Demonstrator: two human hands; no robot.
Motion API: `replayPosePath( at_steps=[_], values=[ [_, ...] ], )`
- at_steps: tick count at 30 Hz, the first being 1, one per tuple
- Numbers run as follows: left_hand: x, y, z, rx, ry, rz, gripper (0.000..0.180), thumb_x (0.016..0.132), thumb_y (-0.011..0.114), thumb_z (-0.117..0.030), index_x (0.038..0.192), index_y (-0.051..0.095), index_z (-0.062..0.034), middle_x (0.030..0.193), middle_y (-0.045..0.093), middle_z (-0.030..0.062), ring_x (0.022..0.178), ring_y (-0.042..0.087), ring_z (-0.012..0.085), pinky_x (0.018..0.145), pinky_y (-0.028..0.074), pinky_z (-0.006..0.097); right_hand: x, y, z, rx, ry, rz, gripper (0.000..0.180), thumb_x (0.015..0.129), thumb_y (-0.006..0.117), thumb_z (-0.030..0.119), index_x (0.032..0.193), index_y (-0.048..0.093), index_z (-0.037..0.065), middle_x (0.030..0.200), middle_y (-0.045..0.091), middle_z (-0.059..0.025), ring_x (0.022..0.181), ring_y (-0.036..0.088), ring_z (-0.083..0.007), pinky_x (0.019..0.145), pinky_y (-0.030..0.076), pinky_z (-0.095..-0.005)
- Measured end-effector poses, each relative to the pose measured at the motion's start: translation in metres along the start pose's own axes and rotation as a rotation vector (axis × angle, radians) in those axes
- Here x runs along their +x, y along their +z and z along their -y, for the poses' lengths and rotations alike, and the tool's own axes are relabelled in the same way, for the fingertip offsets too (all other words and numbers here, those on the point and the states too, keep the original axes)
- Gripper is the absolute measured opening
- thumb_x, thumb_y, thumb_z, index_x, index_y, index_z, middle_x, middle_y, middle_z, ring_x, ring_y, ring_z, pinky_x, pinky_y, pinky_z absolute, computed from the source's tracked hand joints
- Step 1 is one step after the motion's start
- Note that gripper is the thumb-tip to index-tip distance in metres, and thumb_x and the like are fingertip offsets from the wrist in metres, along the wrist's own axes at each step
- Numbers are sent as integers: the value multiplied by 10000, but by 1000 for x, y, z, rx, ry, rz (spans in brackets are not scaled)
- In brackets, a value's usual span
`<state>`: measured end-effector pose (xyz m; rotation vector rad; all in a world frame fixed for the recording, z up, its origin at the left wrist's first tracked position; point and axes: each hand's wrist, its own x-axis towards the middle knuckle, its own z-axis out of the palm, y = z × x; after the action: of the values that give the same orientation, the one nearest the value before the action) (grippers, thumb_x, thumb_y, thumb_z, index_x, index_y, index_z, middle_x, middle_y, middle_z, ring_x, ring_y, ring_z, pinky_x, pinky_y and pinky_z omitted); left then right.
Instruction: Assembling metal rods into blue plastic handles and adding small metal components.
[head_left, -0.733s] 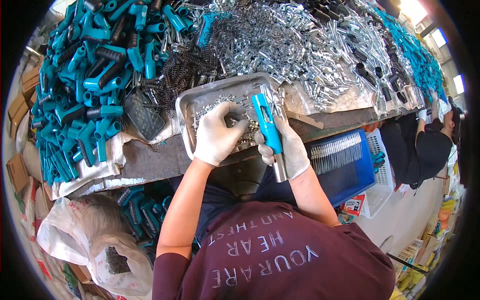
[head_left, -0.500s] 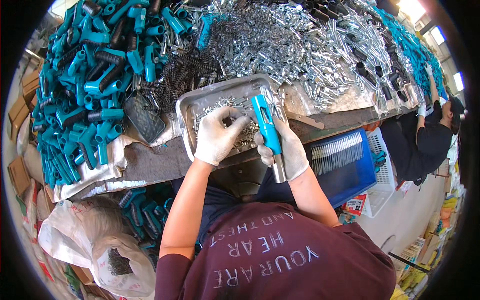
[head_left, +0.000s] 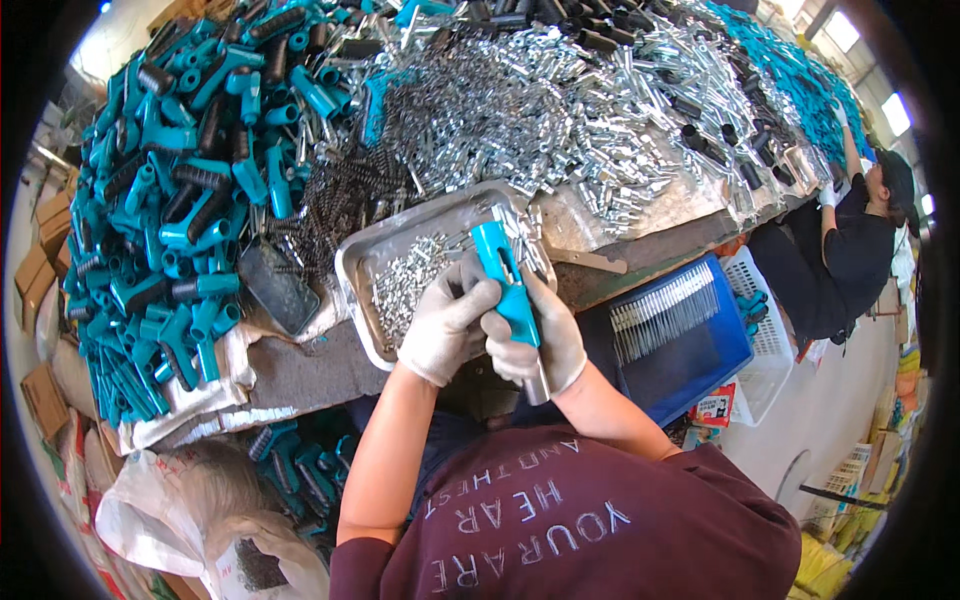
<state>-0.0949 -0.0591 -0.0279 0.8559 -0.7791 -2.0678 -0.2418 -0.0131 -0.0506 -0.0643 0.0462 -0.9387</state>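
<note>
My right hand (head_left: 556, 350), in a white glove, is wrapped round a teal tool housing (head_left: 492, 246). The housing is tube-shaped with a slot in its side, and it slants with its wide teal end away from me. A shiny metal tube (head_left: 537, 386) sticks out of its near end. My left hand (head_left: 440, 325), gloved too, is closed in a pinch right beside the housing's slot. Whatever its fingertips hold, if anything, is hidden. Beyond both hands lies a grey metal tray (head_left: 352, 262) with small silver pins (head_left: 405, 285) in it.
Teal handles (head_left: 190, 180) are heaped at the left, black springs (head_left: 345, 190) and silver metal parts (head_left: 530, 110) beyond the tray. A blue bin (head_left: 690, 365) with rows of metal rods stands at the right by a white basket (head_left: 765, 375). Farther right, a co-worker (head_left: 850, 240) reaches to the table.
My left hand has come from over the tray to the housing's slot, its fingers closing up. The right hand and housing have shifted slightly left and nearer me. The view has tilted.
</note>
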Motion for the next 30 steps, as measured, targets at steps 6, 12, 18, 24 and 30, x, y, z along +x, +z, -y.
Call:
replayPosePath(
  at_steps=[6, 12, 18, 24, 30],
  values=[
    [-9, 3, -15, 13, -73, 157, 395, 835, 784, -310, 1048, 558, -65, 866, 617, 21, 716, 594, 98, 611, 488, 243, 0, -1, -8, 52, 0, 143, 674, 1011, 283, 600, 977, 622, 19, 689, 596, -73, 419, 427, -139, 393, 341, -272],
    [-8, 19, -17, 55, 14, 154, 247, 864, 731, -233, 889, 583, -37, 836, 607, 11, 697, 569, 98, 605, 462, 232, -7, 19, -10, 128, -33, -1, 630, 1006, 333, 590, 967, 622, 32, 638, 573, -68, 402, 419, -138, 383, 338, -270],
    [-7, 29, -9, 1108, 386, -40, 238, 941, 564, -225, 923, 582, 11, 677, 622, 147, 627, 638, 289, 578, 463, 418, -5, 18, 20, -494, -466, -362, 385, 1001, 509, 410, 1062, 598, 40, 864, 649, -50, 653, 580, -113, 605, 479, -253],
    [-3, 36, 28, 1026, 165, 178, 479, 1016, 414, -483, 916, 557, -38, 676, 555, 81, 569, 538, 177, 505, 413, 337, -6, 40, 28, -815, -662, -432, 385, 965, 604, 351, 1152, 588, 15, 980, 613, -17, 829, 566, -92, 771, 474, -260],
    [13, 71, 27, 561, -167, 229, 621, 953, 342, -692, 887, 513, -99, 592, 430, -11, 439, 341, 97, 410, 247, 263, -21, 46, 63, -534, -704, -467, 291, 1000, 527, 315, 1033, 579, 31, 875, 634, -67, 793, 614, -150, 748, 506, -287]
  ],
)
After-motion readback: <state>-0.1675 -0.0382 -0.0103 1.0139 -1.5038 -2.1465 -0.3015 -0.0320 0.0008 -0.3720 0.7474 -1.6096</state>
